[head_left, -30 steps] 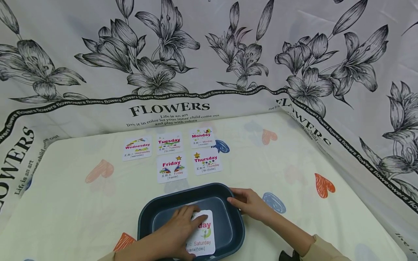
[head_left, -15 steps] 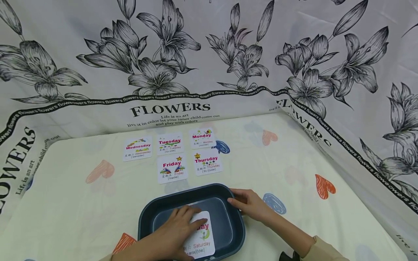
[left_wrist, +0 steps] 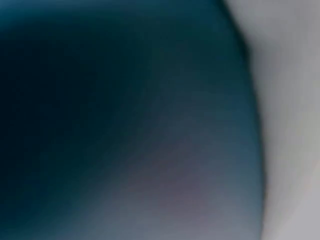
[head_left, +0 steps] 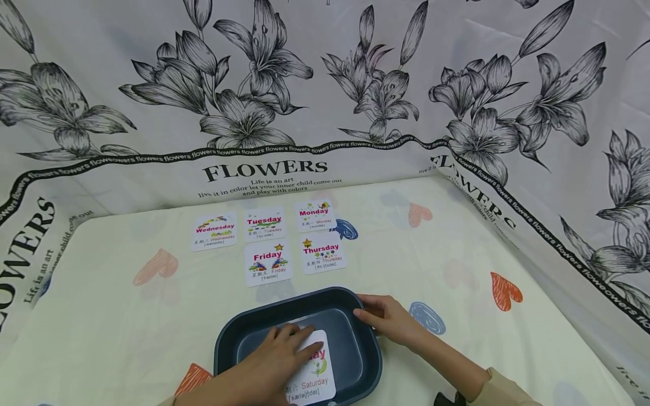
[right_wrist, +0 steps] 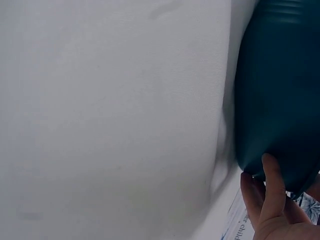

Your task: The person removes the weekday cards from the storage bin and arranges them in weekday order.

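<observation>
In the head view a dark blue tray stands at the table's near side, with a Saturday card in it. My left hand reaches over the tray's near left part and lies on this card, covering its left side; its thumb side is partly hidden. My right hand grips the tray's right rim, thumb on the inner side and fingers outside. The right wrist view shows that hand at the corner of the tray. The left wrist view is blurred, showing a dark blue surface only.
Beyond the tray lie the Wednesday, Tuesday, Monday, Friday and Thursday cards in two rows. A flower-printed cloth stands behind the table. A small black object is at the near edge.
My left hand has shifted slightly left and down over the Saturday card, which has moved a little in the tray. My right hand stays on the rim.
</observation>
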A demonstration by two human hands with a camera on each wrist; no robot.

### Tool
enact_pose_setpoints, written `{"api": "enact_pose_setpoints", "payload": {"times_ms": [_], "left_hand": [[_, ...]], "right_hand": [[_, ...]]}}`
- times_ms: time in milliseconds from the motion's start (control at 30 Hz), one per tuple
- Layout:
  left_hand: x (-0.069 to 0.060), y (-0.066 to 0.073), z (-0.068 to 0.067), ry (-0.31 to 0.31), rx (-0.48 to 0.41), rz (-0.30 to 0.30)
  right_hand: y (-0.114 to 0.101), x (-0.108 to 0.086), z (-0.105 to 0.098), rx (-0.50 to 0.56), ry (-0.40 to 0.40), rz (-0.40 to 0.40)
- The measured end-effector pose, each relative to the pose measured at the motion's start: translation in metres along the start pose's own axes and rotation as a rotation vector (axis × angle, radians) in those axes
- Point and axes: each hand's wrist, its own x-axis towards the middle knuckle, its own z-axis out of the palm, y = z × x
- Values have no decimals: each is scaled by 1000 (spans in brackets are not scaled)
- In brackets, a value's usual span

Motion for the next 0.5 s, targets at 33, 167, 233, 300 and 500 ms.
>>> {"api": "enact_pose_setpoints", "payload": {"times_ms": [33, 167, 233, 300, 500], "left_hand": [[0, 0, 0, -6, 5, -1], [-1, -1, 0, 6, 62, 32], [-2, -2, 0, 14, 92, 47], [-3, -3, 0, 8, 109, 48], [-5, -4, -1, 6, 148, 34]], "right_hand": [[0, 0, 0, -3, 1, 0], [0, 0, 1, -6, 4, 3], [0, 0, 1, -11, 5, 3], [-1, 0, 1, -13, 7, 2], [-3, -2, 0, -9, 9, -12]]}}
